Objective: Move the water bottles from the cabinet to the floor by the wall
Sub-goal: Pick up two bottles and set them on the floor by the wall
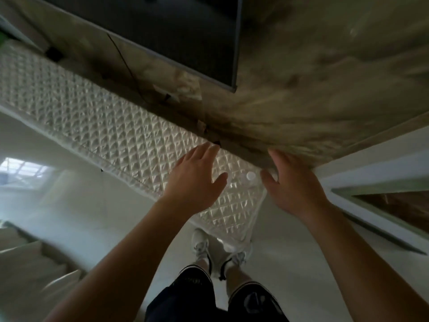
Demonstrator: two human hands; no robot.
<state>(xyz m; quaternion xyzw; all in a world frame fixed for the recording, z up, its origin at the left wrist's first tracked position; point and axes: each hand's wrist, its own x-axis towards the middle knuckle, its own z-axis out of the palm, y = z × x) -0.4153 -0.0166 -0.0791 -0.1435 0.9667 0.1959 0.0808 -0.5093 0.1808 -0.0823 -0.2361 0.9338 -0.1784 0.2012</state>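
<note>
Nearest to me I see my own dark shorts (192, 296) and pale sneakers (201, 245) on the light floor (97, 205), toes right up against the near end of the cabinet (97, 117), whose top is covered in a white quilted, diamond-patterned surface. The cabinet runs as a long band from its near right corner away toward the upper left. By that near right corner stands a clear water bottle (247, 180); I look almost straight down its long axis, so it stands upright with its white cap (250, 175) facing me, the body below blurred and hard to make out. My left hand (197, 180) hangs just left of it, palm down, fingers spread and loosely extended, gripping nothing. My right hand (294, 184) sits just right of it, likewise opened wide and empty, thumb near the cap; whether it touches I cannot tell. Beyond, a brownish marbled wall (313, 77) backs the cabinet's far edge, with a dark television screen (174, 31) mounted above and a thin cable (126, 63) trailing down.
</note>
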